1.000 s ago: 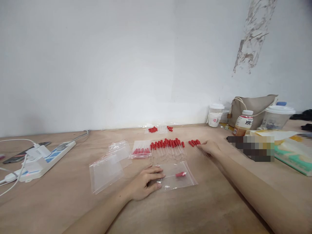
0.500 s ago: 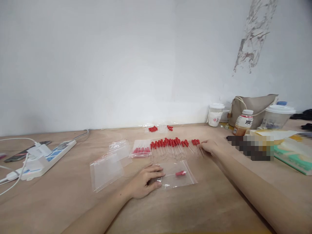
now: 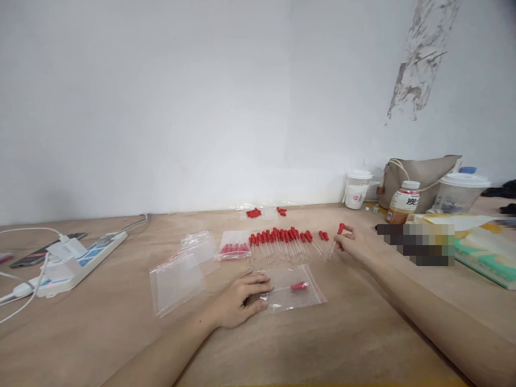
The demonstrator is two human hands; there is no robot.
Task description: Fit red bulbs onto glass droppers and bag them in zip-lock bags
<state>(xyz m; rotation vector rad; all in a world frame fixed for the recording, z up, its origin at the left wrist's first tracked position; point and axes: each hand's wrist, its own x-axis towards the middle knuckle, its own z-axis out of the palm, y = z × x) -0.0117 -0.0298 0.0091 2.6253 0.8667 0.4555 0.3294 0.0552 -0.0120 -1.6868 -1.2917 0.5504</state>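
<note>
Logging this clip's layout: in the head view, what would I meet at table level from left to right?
Power strip, flat zip bags, left hand, red bulb inside a clear bag, right hand pinching a red-bulbed dropper, drink bottle, lidded tub.

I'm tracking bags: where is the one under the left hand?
In the head view, that bag lies below and right of centre, nearer the camera than the loose droppers, its left end under the left hand.
</note>
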